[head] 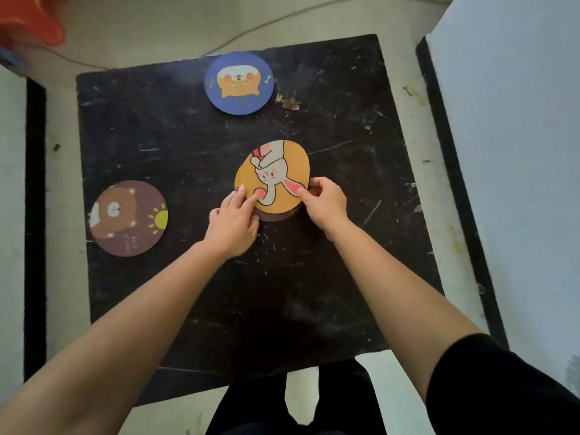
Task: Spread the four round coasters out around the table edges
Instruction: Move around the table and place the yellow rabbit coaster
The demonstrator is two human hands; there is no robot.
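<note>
Now separating the last two stacked coasters

Both hands pinch near mid-table: left hand (pixel 233 226) pins a dark round coaster (pixel 273 216) underneath; right hand (pixel 326 204) grips the yellow rabbit-print round coaster (pixel 276 174). Lifting cleanly avoids dragging. Brown bear coaster (pixel 128 218) sits left, blue dog coaster (pixel 239 83) far.

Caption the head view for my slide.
Both hands lift round yellow rabbit coaster off a dark coaster mid-table.

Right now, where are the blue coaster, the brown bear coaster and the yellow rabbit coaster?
blue coaster (pixel 239 83): head view, on the dog picture at its middle.
brown bear coaster (pixel 128 218): head view, on its middle, right of the bear's face.
yellow rabbit coaster (pixel 272 176): head view, on the rabbit's face.
</note>
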